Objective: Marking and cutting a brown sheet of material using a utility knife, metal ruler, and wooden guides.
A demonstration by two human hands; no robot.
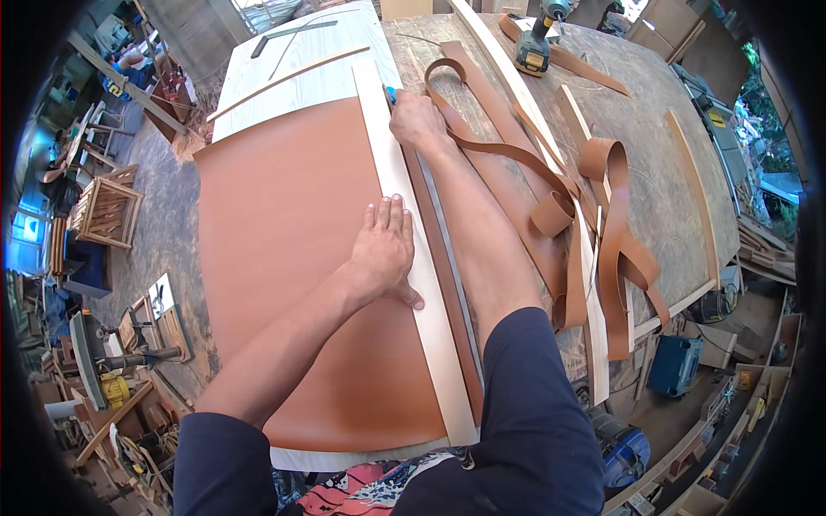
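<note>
a wide brown sheet [292, 249], leather-like in look, lies spread on a white wood-grained board [361, 30] on top of the bench [628, 120], and a long pale wooden strip [436, 335] rests lengthwise near its right edge, with a narrow brown margin showing beyond it. the left hand [383, 254] is laid flat, palm down with the thumb out, pressing on the strip and the sheet beside it and gripping nothing. the right hand [417, 120] is closed around a small blue tool [391, 95] at the strip's far end; most of the tool is hidden by the fingers, so it may be a knife, but i can't be sure.

the sheet should be light for its spread, soft and bendy, likely to ripple or slide if pushed from one side; it is best held down with a broad palm, or lifted by two corners. the wooden strip looks straight, stiff and light, easily nudged sideways, so pressure near its middle makes sense.

to the right, curled brown strips [615, 258] lie in loops across a long batten [499, 62], one thin loop close to the right wrist where it could snag. a cordless drill [533, 52] stands farther back, well apart, and a black square [297, 33] lies on the board beyond the sheet
</note>
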